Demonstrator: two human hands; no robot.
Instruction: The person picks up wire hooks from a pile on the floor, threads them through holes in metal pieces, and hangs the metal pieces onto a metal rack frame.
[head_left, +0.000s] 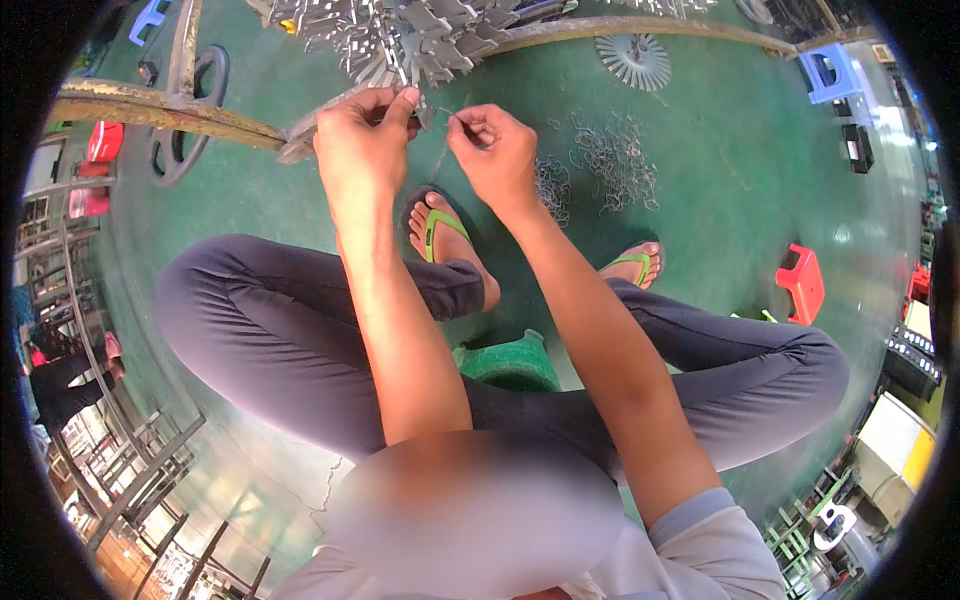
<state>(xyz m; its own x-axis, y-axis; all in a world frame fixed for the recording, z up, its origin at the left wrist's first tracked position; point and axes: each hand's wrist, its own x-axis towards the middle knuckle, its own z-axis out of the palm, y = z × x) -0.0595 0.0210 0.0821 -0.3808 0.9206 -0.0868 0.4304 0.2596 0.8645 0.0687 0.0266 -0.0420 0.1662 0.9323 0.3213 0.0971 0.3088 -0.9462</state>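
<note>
The right hand [495, 140] has its thumb and forefinger pinched narrow on what looks like a thin wire hook [445, 110], while the left hand [365, 125] closes its fingers around the edge of a small metal plate [426, 112] just beside it. Directly above, a dense cluster of metal plates [415, 40] hangs by the scuffed metal frame [170, 110]. On the green floor [720, 220], past the right wrist, lies a loose pile of wire hooks [615, 160] (a smaller clump sits nearer the feet), and beyond it a round fan of metal strips [635, 62]. The work appears well under way: many plates are in the cluster, the piece in hand seems unfinished, and plenty of loose hooks remain, though how many are needed cannot be judged. The wire's far end is too fine to follow, the left fingertips partly hide behind the thumb, the cluster's top is cut off, and a blurred patch covers the lower middle.
</note>
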